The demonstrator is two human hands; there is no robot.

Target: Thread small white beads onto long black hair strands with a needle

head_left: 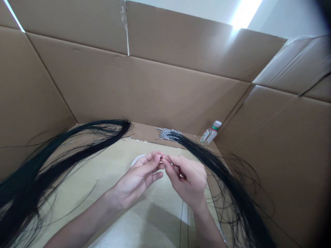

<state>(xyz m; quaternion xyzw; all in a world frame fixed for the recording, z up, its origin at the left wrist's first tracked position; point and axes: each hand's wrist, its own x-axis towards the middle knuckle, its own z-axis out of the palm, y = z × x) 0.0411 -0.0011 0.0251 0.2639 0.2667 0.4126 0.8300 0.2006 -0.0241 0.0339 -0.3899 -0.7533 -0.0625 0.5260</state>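
My left hand (139,177) pinches a tiny pale piece (159,156) between thumb and forefinger; it looks like a bead, though the fingertips mostly hide it. Touching it fingertip to fingertip, my right hand (190,177) is closed on a thin dark cord (183,220), whose two strands hang below the palm. Partly hidden behind the left fingers is a round white dish (136,159). Beyond my hands lies a bundle of dark cords (207,155) with silvery beads (169,134) clustered at its far end.
A thick bundle of loose dark cords (85,153) spreads across the left side. In the right back corner, a small clear bottle (210,133) with a white cap leans over. Cardboard walls (181,96) enclose the pale work surface (119,153), and stray strands curl along the right.
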